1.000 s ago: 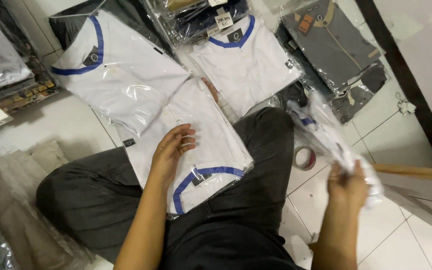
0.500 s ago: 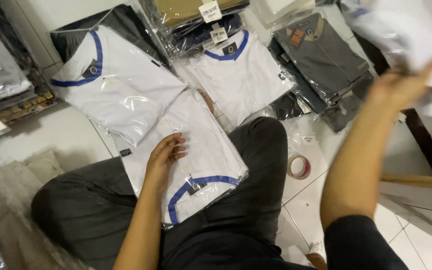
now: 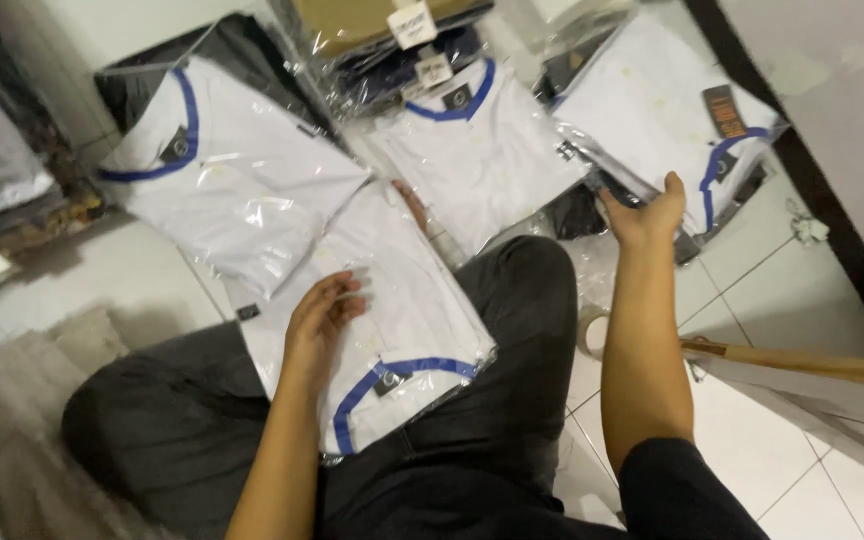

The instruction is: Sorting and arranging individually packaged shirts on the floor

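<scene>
Your left hand (image 3: 320,318) lies flat, fingers spread and relaxed, on a bagged white shirt with blue collar trim (image 3: 377,330) resting across your lap, gripping nothing. Your right hand (image 3: 644,212) reaches out to the far right and pinches the near edge of another bagged white shirt (image 3: 657,110), which sits on top of a darker packed garment on the tiled floor (image 3: 782,300). Two more bagged white shirts already lie flat ahead of you, one at the left (image 3: 227,185) and one in the middle (image 3: 482,160), with a stack of dark packed garments (image 3: 392,50) behind them. Judging from this, three shirts look laid out, and the one on your lap appears to be what remains. A tape roll (image 3: 590,335) sits just beside your right forearm.
</scene>
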